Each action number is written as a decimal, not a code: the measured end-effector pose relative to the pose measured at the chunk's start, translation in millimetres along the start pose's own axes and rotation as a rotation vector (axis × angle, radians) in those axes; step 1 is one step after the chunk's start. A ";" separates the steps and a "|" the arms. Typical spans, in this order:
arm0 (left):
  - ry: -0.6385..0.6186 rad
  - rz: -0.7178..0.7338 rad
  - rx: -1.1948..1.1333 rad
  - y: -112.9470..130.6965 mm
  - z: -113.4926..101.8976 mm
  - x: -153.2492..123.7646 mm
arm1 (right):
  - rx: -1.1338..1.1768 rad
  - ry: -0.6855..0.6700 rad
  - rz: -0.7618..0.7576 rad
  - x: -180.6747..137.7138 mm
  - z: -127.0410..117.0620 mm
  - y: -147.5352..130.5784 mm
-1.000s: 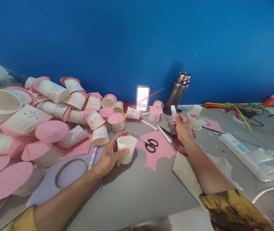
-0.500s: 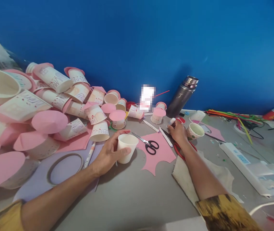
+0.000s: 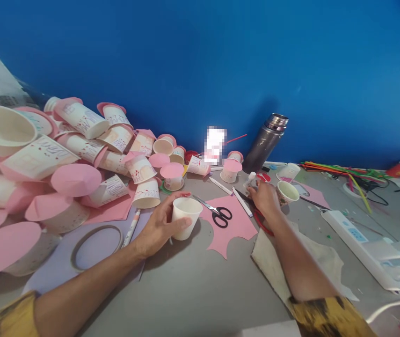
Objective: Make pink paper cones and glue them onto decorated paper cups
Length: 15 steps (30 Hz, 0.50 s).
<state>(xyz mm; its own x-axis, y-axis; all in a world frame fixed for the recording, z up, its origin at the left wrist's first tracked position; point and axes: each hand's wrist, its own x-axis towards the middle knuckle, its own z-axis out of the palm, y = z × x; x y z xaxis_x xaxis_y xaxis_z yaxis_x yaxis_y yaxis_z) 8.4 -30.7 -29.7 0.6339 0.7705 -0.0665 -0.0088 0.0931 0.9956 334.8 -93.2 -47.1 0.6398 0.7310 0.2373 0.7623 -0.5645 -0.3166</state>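
My left hand (image 3: 163,222) is wrapped round a plain white paper cup (image 3: 185,220), which stands upright with its mouth up. A red mark shows on a fingertip behind the rim. Farther right, my right hand (image 3: 265,199) has its fingers closed at a small clear bottle with a white cap (image 3: 250,178); part of the grip is hidden by the hand. Between the hands, black-handled scissors (image 3: 221,216) lie across a cut piece of pink paper (image 3: 236,222). White markers (image 3: 242,202) rest near the right hand. A patterned paper cup (image 3: 287,193) tilts just beside it.
At the left is a heap of paper cups with pink paper discs (image 3: 76,180). A tape roll (image 3: 96,228) lies on purple paper (image 3: 52,267). A dark flask (image 3: 265,145) leans at the blue wall. Rightward lie beige cloth (image 3: 277,262), a power strip (image 3: 357,243) and coloured sticks (image 3: 333,165).
My right hand has shifted slightly to the right, and more of the small bottle shows beside its fingers. The left hand keeps its hold on the paper cup. The view has moved slightly.
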 end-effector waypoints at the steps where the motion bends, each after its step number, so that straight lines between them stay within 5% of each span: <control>1: -0.002 0.004 -0.008 0.1 0.3 0.0 | -0.019 0.007 -0.021 -6.5 -5.8 -3.0; 5: -0.017 -0.018 -0.106 -1.4 2.1 1.6 | -0.029 0.025 -0.147 -29.9 -15.1 -26.5; 10: -0.001 -0.199 -0.480 -0.5 3.7 4.6 | -0.006 -0.041 -0.357 -30.9 6.5 -54.2; 15: -0.001 -0.310 -0.718 4.3 5.0 3.8 | 0.017 -0.061 -0.351 -19.6 23.9 -54.9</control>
<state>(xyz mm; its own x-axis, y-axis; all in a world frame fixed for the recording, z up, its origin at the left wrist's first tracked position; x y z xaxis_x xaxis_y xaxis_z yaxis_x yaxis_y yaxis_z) 14.6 -30.5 -25.3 0.6900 0.6421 -0.3340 -0.3293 0.6895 0.6451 278.1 -67.3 -56.3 0.3317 0.9010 0.2796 0.9327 -0.2688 -0.2405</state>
